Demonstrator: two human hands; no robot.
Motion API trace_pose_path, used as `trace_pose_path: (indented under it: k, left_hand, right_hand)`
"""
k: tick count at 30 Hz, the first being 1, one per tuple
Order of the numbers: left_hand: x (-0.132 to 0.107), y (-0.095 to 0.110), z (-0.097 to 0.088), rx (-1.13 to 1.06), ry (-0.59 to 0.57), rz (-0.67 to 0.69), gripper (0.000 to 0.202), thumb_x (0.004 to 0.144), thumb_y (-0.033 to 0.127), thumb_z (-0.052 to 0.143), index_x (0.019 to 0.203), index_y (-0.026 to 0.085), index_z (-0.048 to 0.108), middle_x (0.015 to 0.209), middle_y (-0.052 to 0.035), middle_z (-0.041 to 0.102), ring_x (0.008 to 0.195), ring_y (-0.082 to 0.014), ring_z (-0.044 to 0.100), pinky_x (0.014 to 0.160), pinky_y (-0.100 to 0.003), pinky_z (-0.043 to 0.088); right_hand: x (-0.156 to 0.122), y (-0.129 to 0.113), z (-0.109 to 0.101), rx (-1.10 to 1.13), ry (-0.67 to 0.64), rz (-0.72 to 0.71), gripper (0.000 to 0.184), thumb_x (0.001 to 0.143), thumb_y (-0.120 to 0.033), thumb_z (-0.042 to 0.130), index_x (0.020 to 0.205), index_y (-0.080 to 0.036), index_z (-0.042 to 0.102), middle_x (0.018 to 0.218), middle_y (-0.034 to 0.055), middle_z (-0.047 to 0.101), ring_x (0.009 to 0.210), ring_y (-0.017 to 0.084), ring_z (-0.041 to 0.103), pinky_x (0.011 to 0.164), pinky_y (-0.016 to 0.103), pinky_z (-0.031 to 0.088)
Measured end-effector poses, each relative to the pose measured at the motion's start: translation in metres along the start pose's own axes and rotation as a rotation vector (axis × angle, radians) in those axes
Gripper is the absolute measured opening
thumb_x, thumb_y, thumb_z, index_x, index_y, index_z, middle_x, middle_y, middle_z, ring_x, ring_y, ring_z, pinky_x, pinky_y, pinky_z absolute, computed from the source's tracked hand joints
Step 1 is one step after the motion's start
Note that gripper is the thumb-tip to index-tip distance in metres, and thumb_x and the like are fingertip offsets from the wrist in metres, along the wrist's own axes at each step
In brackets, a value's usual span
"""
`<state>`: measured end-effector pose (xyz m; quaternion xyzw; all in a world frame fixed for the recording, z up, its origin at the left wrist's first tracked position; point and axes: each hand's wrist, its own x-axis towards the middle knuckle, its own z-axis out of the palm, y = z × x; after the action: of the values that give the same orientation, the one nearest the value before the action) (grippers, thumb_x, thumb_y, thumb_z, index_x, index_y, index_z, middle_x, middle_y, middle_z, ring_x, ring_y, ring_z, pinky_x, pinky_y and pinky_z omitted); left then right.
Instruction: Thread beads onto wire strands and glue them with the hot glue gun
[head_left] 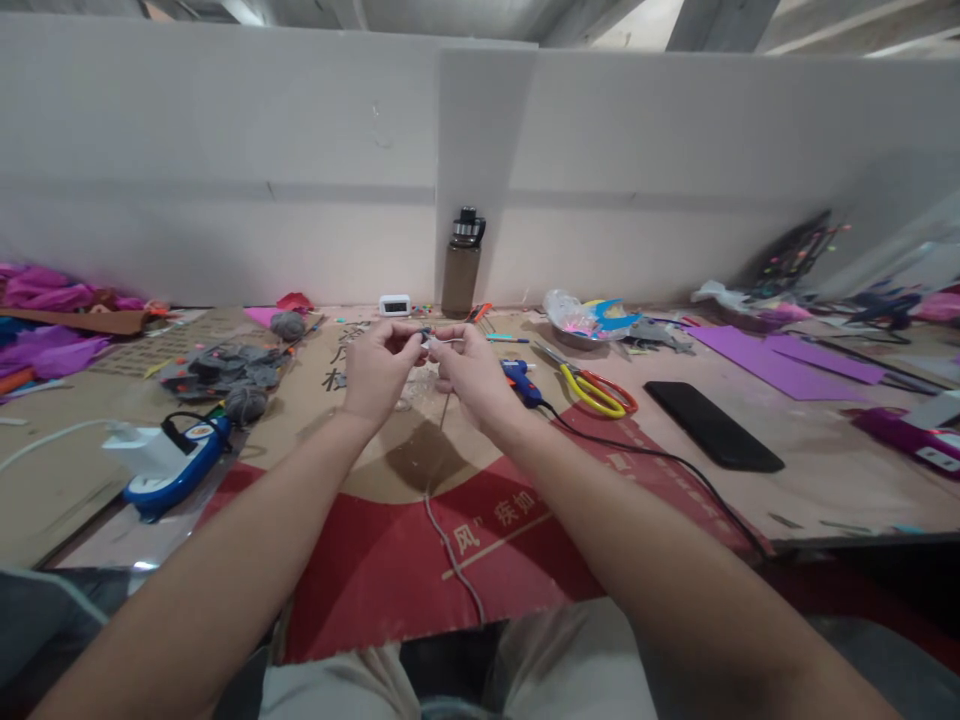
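My left hand (375, 372) and my right hand (476, 372) meet above the cardboard, fingertips pinched close together. Between them is a small dark grey piece (426, 333), mostly covered by the fingers, so its kind is unclear. A thin grey yarn (451, 545) hangs from the right fingers and trails over the red part of the cardboard (360, 570) to its near edge. Just right of my right hand lies a blue hot glue gun (519, 382). Scissors (592, 388) with yellow and red handles rest beyond it, blades partly open.
A black phone (712, 425) lies at the right, near purple sheets (787, 362). A bottle (461, 268) and a small white digital clock (394, 305) stand at the back. Grey yarn balls (246, 403) and a blue power strip (176, 470) are left. The glue gun's cord (660, 453) crosses the right side.
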<state>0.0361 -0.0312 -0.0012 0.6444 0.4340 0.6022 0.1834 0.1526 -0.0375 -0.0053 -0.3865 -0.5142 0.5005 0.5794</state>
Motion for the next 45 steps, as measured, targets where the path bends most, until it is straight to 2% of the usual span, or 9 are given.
trace_pose_path:
  k: [2, 5, 8, 11, 19, 29, 45]
  left_hand:
    - [-0.001, 0.002, 0.004, -0.16, -0.03, -0.119, 0.011, 0.074, 0.022, 0.06, 0.08, 0.014, 0.063, 0.073, -0.0028, 0.065, 0.059, -0.0111, 0.062, 0.061, -0.026, 0.052]
    - [-0.002, 0.002, 0.007, -0.302, -0.05, -0.212, 0.015, 0.07, 0.021, 0.064, 0.084, 0.014, 0.063, 0.076, -0.0028, 0.066, 0.059, -0.0105, 0.062, 0.063, -0.026, 0.053]
    - [-0.002, 0.0, 0.009, -0.347, -0.082, -0.269, 0.015, 0.07, 0.022, 0.066, 0.082, 0.013, 0.065, 0.075, -0.0041, 0.067, 0.061, -0.0111, 0.063, 0.066, -0.028, 0.054]
    - [-0.002, -0.003, 0.01, -0.36, -0.097, -0.28, 0.015, 0.07, 0.023, 0.066, 0.08, 0.013, 0.066, 0.074, -0.0049, 0.067, 0.062, -0.0116, 0.063, 0.067, -0.029, 0.054]
    - [-0.004, -0.002, 0.011, -0.428, -0.146, -0.287, 0.016, 0.07, 0.025, 0.067, 0.081, 0.013, 0.066, 0.073, -0.0041, 0.067, 0.062, -0.0117, 0.062, 0.069, -0.031, 0.055]
    - [-0.007, 0.01, 0.011, -0.442, -0.203, -0.316, 0.016, 0.068, 0.022, 0.069, 0.082, 0.013, 0.068, 0.074, -0.0041, 0.067, 0.061, -0.0099, 0.06, 0.068, -0.029, 0.053]
    - [-0.006, 0.007, 0.011, -0.463, -0.139, -0.371, 0.015, 0.068, 0.027, 0.069, 0.073, 0.014, 0.064, 0.067, -0.0033, 0.065, 0.059, -0.0116, 0.061, 0.063, -0.028, 0.053]
  right_hand:
    - [0.003, 0.002, -0.007, -0.178, 0.044, -0.106, 0.011, 0.077, -0.03, 0.053, 0.079, -0.02, 0.047, 0.066, -0.005, 0.05, 0.052, 0.007, 0.042, 0.048, 0.02, 0.036]
    - [0.005, 0.004, -0.015, -0.375, 0.077, -0.28, 0.012, 0.079, -0.029, 0.052, 0.074, -0.019, 0.051, 0.069, -0.0023, 0.053, 0.062, 0.009, 0.046, 0.059, 0.023, 0.039]
    - [0.005, 0.004, -0.021, -0.474, 0.078, -0.392, 0.007, 0.078, -0.025, 0.052, 0.078, -0.019, 0.054, 0.074, -0.0006, 0.055, 0.069, 0.011, 0.048, 0.065, 0.025, 0.039]
    - [0.004, 0.003, -0.023, -0.532, 0.078, -0.443, 0.007, 0.079, -0.026, 0.053, 0.078, -0.019, 0.055, 0.076, 0.0007, 0.056, 0.072, 0.012, 0.049, 0.067, 0.026, 0.038]
    - [0.007, 0.002, -0.027, -0.629, 0.139, -0.484, 0.023, 0.087, -0.036, 0.046, 0.072, -0.019, 0.05, 0.071, 0.0008, 0.053, 0.07, 0.014, 0.046, 0.066, 0.027, 0.034]
    - [0.007, 0.001, -0.027, -0.656, 0.15, -0.513, 0.026, 0.088, -0.037, 0.045, 0.069, -0.02, 0.048, 0.07, 0.0014, 0.053, 0.069, 0.014, 0.047, 0.066, 0.028, 0.035]
    - [0.004, 0.002, -0.027, -0.676, 0.117, -0.51, 0.031, 0.088, -0.041, 0.043, 0.067, -0.02, 0.048, 0.067, 0.0002, 0.051, 0.066, 0.013, 0.045, 0.063, 0.027, 0.032]
